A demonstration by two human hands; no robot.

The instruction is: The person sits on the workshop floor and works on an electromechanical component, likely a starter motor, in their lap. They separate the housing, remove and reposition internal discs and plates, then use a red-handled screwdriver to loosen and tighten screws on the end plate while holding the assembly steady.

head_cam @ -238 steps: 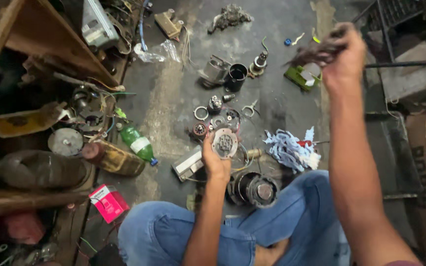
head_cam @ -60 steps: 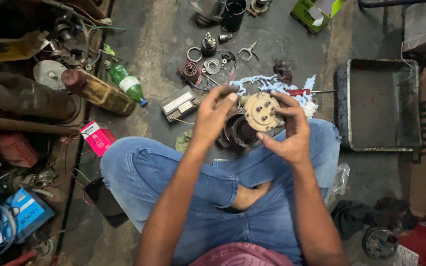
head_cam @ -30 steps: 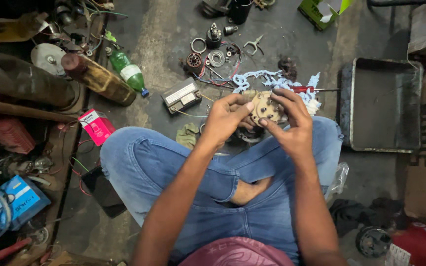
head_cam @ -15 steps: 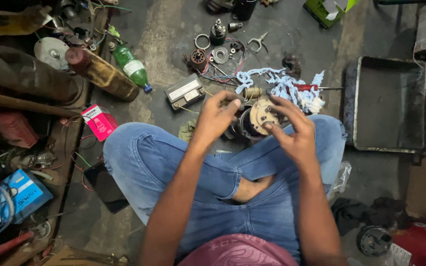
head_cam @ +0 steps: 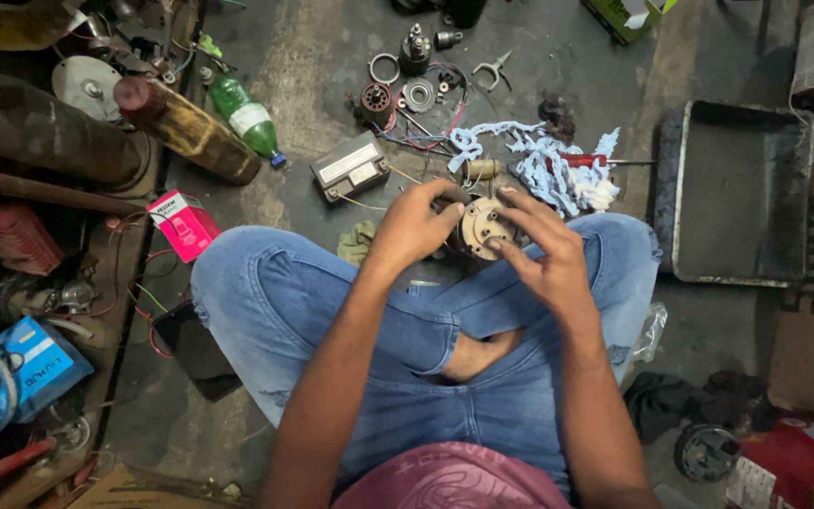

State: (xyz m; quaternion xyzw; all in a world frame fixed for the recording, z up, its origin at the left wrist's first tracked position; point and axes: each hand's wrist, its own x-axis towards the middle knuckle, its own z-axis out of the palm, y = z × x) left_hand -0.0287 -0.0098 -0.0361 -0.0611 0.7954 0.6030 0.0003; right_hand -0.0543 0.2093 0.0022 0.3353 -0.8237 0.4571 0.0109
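Hands [head_cam: 482,240] on round part [head_cam: 479,224] beside tray [head_cam: 668,203]

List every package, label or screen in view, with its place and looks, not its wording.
Pink carton: floor by the left knee, small box, pink with white patches.
Blue box: far left clutter, blue with pale print.
Green bottle: lying upper left, white label band.
Battery: ahead of the left hand, dark block, pale top label.
Green carton: top edge, open.

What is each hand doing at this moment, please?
Left hand: closed on the round metal part, gripping its left edge.
Right hand: fingers spread, fingertips touching the face of the same part; a full grip cannot be told.
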